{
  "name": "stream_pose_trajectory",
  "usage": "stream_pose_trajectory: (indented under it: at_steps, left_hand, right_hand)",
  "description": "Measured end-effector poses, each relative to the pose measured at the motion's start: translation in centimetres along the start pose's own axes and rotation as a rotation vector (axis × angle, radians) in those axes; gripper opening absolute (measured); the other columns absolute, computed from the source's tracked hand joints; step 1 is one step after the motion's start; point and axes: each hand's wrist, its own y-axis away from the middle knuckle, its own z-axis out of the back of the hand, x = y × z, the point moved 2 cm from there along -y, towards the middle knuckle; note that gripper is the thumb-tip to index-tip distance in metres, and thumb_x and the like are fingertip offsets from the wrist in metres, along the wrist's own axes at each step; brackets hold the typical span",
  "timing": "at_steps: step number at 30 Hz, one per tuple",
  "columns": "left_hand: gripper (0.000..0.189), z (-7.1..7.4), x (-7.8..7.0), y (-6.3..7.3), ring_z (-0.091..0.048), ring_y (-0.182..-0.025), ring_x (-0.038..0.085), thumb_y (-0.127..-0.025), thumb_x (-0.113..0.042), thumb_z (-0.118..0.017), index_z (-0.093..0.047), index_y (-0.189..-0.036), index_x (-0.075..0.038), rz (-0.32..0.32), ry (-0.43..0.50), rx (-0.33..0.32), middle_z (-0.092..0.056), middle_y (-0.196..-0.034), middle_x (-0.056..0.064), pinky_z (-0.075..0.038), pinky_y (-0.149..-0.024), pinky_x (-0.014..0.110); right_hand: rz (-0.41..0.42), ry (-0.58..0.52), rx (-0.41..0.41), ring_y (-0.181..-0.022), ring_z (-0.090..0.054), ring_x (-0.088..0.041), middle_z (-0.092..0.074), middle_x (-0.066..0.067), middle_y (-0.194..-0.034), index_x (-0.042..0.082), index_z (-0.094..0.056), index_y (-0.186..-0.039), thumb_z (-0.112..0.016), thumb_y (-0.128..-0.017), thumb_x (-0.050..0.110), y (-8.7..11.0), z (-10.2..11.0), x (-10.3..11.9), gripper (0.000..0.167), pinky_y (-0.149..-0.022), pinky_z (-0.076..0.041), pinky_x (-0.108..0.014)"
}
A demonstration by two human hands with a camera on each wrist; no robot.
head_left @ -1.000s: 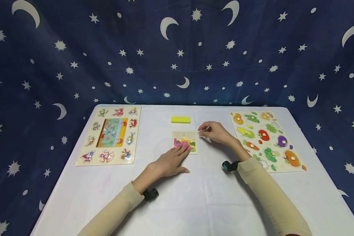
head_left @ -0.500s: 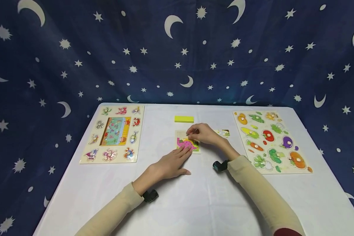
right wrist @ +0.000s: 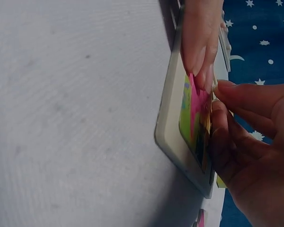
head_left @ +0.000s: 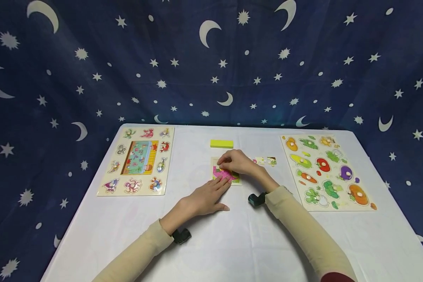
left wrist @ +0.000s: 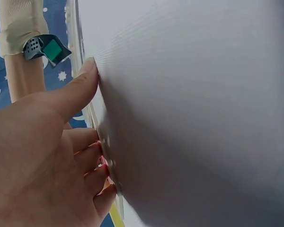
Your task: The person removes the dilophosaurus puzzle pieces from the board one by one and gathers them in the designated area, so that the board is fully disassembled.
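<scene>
A small jigsaw board [head_left: 237, 184] with a pale rim lies mid-table, showing part of a pink and green picture [right wrist: 194, 109]. Across its lower part rests my left hand [head_left: 208, 197], fingers straight and fingertips on the pink area; its thumb [left wrist: 80, 90] is spread out to the side. Over the upper left of the board, my right hand [head_left: 239, 162] pinches a small jigsaw piece between thumb and index finger, mostly hidden by the fingers. In the right wrist view, the right fingertips [right wrist: 222, 87] are right beside the left fingertips.
Loose jigsaw pieces [head_left: 272, 160] lie right of the board. A yellow block [head_left: 221, 143] sits behind it. A sea-animal peg puzzle [head_left: 163, 164] lies at the left, a vegetable peg puzzle [head_left: 317, 184] at the right. A dark blue star-patterned cloth [head_left: 183, 78] hangs behind the table.
My right hand has moved left from beside the board to over its upper left, uncovering the loose pieces at the right. The left hand stays on the board. The head view has shifted slightly.
</scene>
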Motion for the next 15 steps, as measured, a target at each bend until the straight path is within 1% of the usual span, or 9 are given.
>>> stream_pose_trajectory:
  at_steps: [3,5,9,12,15]
  left_hand:
    - [0.086,0.04,-0.02,0.05,-0.017,-0.159,0.030,-0.100,-0.050,-0.061,-0.024,-0.164,-0.006,0.001,-0.002,-0.008,-0.022,-0.171,0.013,-0.024,-0.127,0.047]
    - [0.085,0.10,-0.03,0.11,-0.018,-0.159,0.031,-0.100,-0.050,-0.062,-0.025,-0.163,-0.005,-0.001,0.001,-0.015,-0.023,-0.171,0.013,-0.025,-0.127,0.048]
    - [0.085,0.10,-0.04,0.19,-0.020,-0.158,0.033,-0.100,-0.049,-0.062,-0.026,-0.163,-0.004,-0.013,0.005,-0.023,-0.025,-0.170,0.015,-0.026,-0.126,0.049]
    - [0.085,0.04,-0.06,0.18,-0.020,-0.158,0.033,-0.100,-0.049,-0.062,-0.026,-0.163,-0.004,-0.018,0.000,-0.026,-0.025,-0.170,0.015,-0.026,-0.126,0.049]
    - [0.085,-0.02,-0.12,0.10,-0.020,-0.158,0.033,-0.100,-0.049,-0.062,-0.027,-0.163,-0.004,-0.022,-0.001,-0.030,-0.025,-0.170,0.015,-0.026,-0.126,0.049]
  right_hand:
    - [0.016,0.001,0.010,-0.103,-0.065,-0.020,-0.075,-0.007,-0.111,0.008,-0.080,-0.108,-0.071,-0.096,0.015,-0.10,-0.19,0.20,0.016,-0.097,-0.052,-0.041]
    - [0.029,0.000,0.019,-0.101,-0.065,-0.019,-0.075,-0.006,-0.109,0.008,-0.081,-0.108,-0.072,-0.096,0.015,-0.17,-0.31,0.45,0.017,-0.094,-0.053,-0.039]
    - [0.028,0.006,0.032,-0.099,-0.065,-0.018,-0.074,-0.005,-0.104,0.009,-0.082,-0.109,-0.072,-0.095,0.014,-0.18,-0.45,0.71,0.017,-0.092,-0.052,-0.037]
    - [0.015,0.006,0.034,-0.102,-0.066,-0.019,-0.075,-0.005,-0.107,0.009,-0.082,-0.108,-0.071,-0.096,0.013,-0.16,-0.45,0.60,0.017,-0.095,-0.053,-0.039]
    - [-0.003,-0.019,0.034,-0.104,-0.065,-0.020,-0.075,-0.006,-0.110,0.010,-0.081,-0.107,-0.071,-0.096,0.013,-0.09,-0.40,0.39,0.016,-0.099,-0.052,-0.041]
